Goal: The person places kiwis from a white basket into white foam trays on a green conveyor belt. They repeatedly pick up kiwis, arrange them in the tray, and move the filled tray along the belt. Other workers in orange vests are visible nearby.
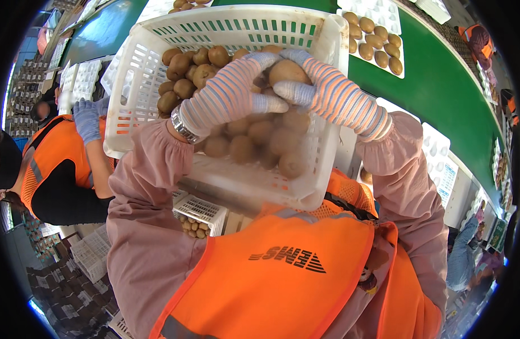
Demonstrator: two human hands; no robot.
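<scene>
My right hand (323,91), in a striped knit glove, grips a large brown kiwifruit (288,73) between thumb and fingers. Beside it is my left hand (234,87), gloved the same way and with a metal wristwatch (183,125) at the wrist. Its thumb and fingers are spread over the fruit, and its fingertips come close to the right hand's. Whether it grasps a fruit underneath is hidden. Both hands are inside a white slotted plastic crate (243,15) holding many loose kiwifruit (183,89). The fruit near the front is blurred.
A green conveyor belt (429,101) runs behind and to the right. On it lies a white moulded tray (370,42) of kiwifruit. A co-worker in an orange vest (56,152) is close at left, a gloved hand (87,120) by the crate. Another fruit crate (204,209) stands below.
</scene>
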